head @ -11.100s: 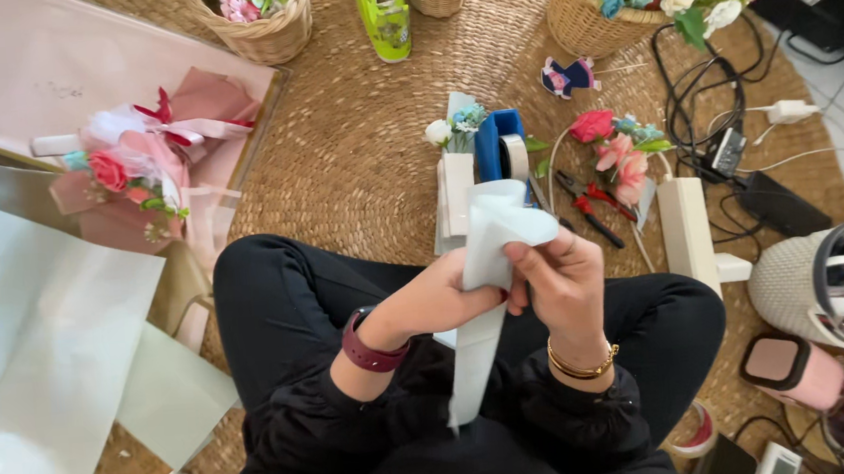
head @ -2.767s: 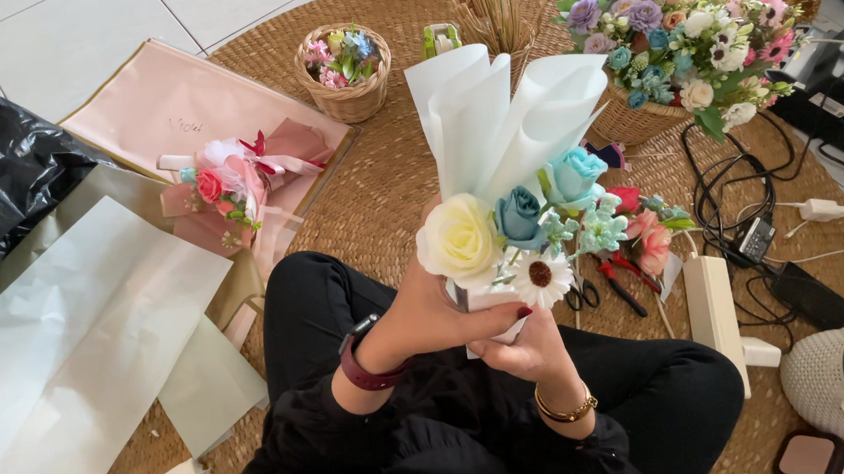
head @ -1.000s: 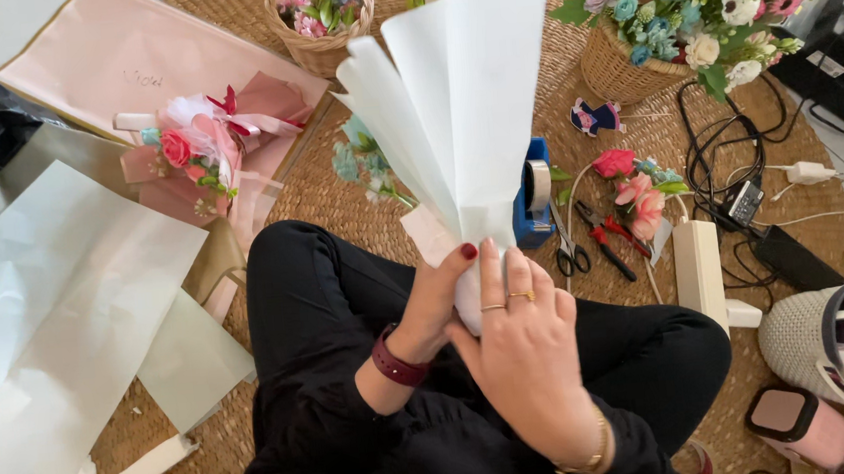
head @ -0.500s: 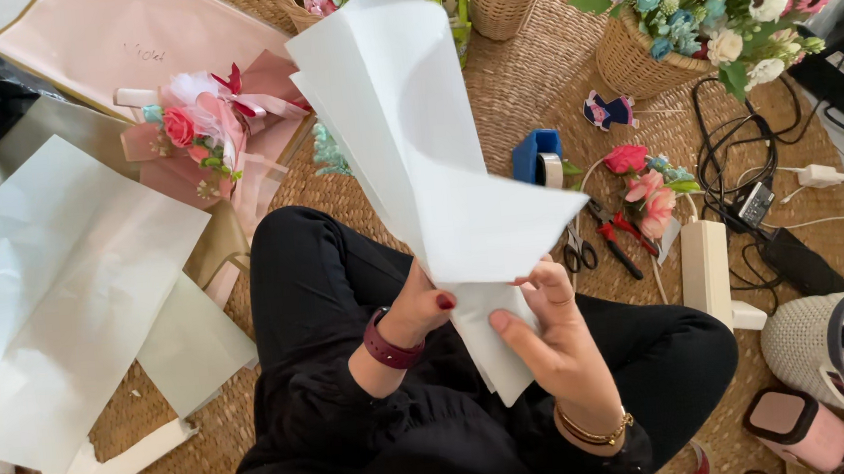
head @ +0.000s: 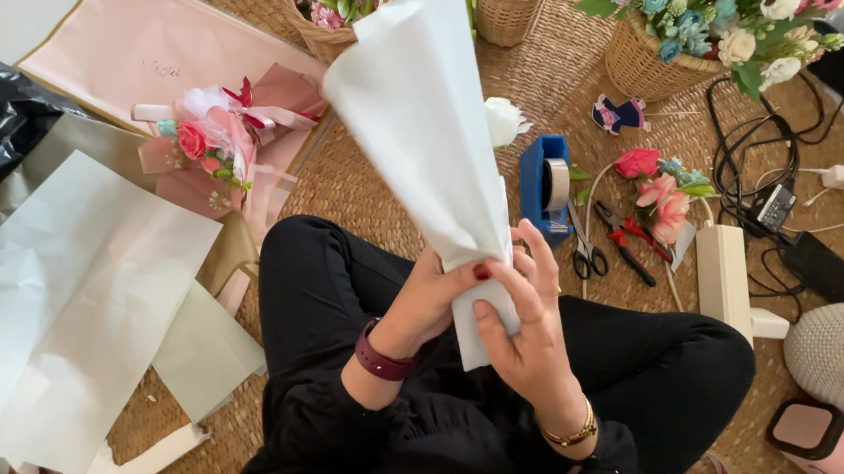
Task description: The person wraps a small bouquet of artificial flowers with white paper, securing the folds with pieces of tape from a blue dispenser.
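Left hand and right hand, grips clamped on white paper wrap; loosened pinch may let cone unroll.

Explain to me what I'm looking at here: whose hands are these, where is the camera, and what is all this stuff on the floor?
There is no machine here. A person wears a camera on the head, so you look down at their own lap and hands. They sit cross-legged in black clothes on a round woven mat.

Both hands grip the narrow lower end of a white paper cone, which widens upward. The left hand, with a dark red wristband, wraps it from one side; the right hand, with a gold bracelet, closes over it from the other.

Around them lie a finished pink bouquet, large pale paper sheets, a blue tape dispenser, scissors, red-handled pliers, loose flowers and baskets of flowers.
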